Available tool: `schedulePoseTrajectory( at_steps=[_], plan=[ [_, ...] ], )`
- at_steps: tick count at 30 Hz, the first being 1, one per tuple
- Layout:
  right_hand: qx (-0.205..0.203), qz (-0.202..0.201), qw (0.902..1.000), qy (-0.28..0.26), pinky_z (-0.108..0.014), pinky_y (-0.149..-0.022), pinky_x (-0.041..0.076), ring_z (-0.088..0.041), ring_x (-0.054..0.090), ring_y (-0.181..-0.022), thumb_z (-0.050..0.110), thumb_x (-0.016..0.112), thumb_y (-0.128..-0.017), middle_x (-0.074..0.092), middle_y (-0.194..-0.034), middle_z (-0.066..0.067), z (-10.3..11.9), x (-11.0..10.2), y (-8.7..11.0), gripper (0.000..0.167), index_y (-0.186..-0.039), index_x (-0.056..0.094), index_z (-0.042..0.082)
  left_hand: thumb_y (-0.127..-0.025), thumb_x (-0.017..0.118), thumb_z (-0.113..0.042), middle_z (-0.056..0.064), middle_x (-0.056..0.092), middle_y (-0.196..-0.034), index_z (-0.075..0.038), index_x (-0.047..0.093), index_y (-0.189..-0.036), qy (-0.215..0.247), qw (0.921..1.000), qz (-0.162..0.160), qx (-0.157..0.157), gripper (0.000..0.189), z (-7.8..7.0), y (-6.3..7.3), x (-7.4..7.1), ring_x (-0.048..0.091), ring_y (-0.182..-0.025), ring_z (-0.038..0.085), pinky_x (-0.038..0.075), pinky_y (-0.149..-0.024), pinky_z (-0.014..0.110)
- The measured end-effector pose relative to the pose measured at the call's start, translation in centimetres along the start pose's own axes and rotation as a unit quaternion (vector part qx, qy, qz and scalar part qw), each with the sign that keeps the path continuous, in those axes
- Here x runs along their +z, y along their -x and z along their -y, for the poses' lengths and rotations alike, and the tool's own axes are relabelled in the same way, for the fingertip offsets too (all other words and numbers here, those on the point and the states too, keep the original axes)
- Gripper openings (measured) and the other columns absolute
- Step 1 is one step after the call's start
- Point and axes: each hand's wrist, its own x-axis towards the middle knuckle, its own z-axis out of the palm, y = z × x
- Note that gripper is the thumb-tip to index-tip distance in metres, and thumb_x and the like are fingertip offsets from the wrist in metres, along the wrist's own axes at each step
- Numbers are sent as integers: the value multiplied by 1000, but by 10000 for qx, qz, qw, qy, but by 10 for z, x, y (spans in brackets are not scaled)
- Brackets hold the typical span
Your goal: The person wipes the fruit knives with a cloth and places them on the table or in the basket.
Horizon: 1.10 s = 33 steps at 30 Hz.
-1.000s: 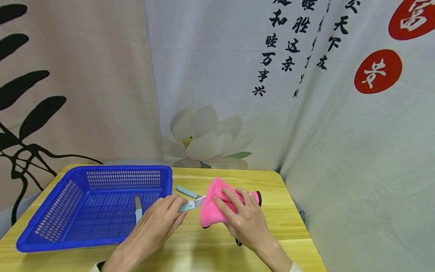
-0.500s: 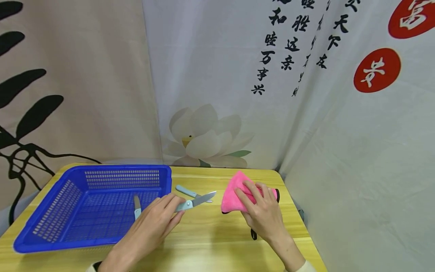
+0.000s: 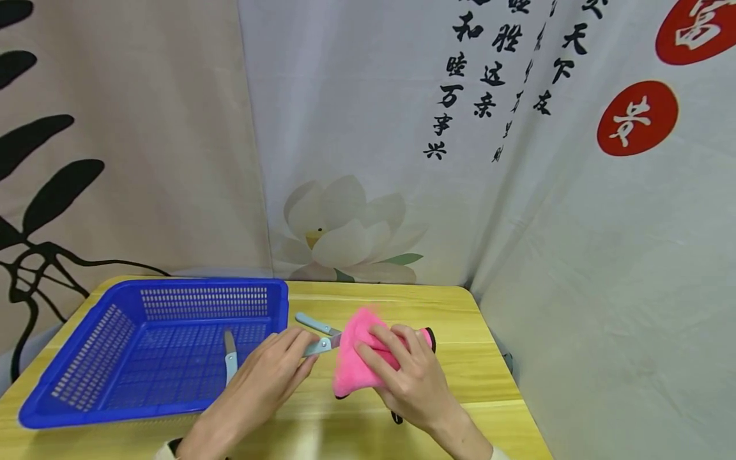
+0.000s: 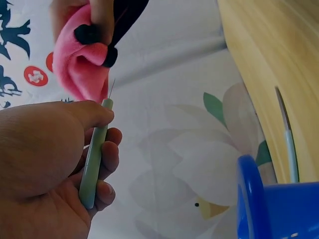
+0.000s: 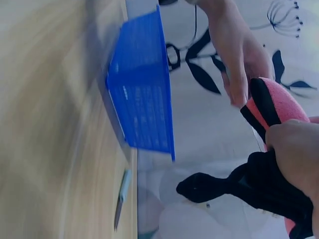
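Your left grip [image 3: 264, 377] is closed around the handle of a small knife [image 3: 319, 347], which you hold above the table [image 3: 494, 370], just right of the blue basket. The handle is slim, smooth and pale blue, greener in the left wrist view, with a small round rivet near the blade. Only a short length of grey metal shows past it; the pink cloth [image 3: 353, 367] hides the rest, so you can't see the tip. From your left wrist the blade appears edge-on, as a thin line.

Your right grip [image 3: 405, 377] holds that cloth bunched under curled fingers. It is bright pink and plush, creased into folds, with black edging and a black loop hanging below.

A second knife [image 3: 313, 322] with a similar pale blue handle lies on the table beyond the held one, its blade partly covered. A third knife [image 3: 231, 363] lies in the blue basket [image 3: 198, 291], handle towards you and partly behind your left arm. Behind the table hangs a pale backdrop [image 3: 356, 121] printed with black characters and a large white flower.
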Motion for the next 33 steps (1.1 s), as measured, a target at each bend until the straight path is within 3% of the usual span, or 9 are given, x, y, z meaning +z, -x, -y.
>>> schedulePoseTrajectory(
  at_steps=[4,7,12,23,30,33],
  plan=[
    [-164,97,9998,-22,-41,-88,62,-34,66,-108,30,62,-113,77,-136,-12,13,7,-8,29,-134,80,19,-103,80,-17,-4,73,-108,-11,72,-119,-10,10000,-27,77,18,-1,0,2,65,-84,8,54,-76,26],
    [-218,243,9995,-5,-40,-92,61,-33,67,-110,26,71,-105,76,-138,-11,19,9,-11,33,-136,79,20,-110,73,-24,-3,74,-109,-12,73,-120,-6,9999,-37,98,16,0,0,3,66,-85,10,55,-77,27],
    [-192,434,9988,112,-40,-94,61,-33,67,-112,28,84,-90,75,-140,-9,23,10,-12,49,-138,78,21,-106,76,-23,-3,75,-109,-11,74,-121,34,10000,-34,61,19,0,1,3,66,-86,9,55,-76,27],
    [-14,432,9984,366,-41,-90,61,-34,66,-110,36,70,-107,76,-138,-9,13,8,-7,34,-135,79,20,-105,77,-17,-5,74,-108,-11,73,-120,191,9998,-78,5,17,0,4,0,64,-85,6,53,-75,25],
    [116,403,9986,336,-44,-89,61,-36,66,-111,32,65,-110,76,-136,-10,0,7,0,31,-135,79,20,-116,65,-26,-7,72,-107,-12,72,-121,227,9997,-105,-39,16,1,5,0,59,-86,4,52,-75,24],
    [163,374,9986,331,-45,-88,61,-37,66,-110,33,71,-107,77,-135,-11,-7,6,3,33,-135,80,19,-117,63,-27,-7,71,-106,-12,72,-121,189,9998,-105,-45,18,1,5,-1,58,-85,3,50,-74,23]
  ],
)
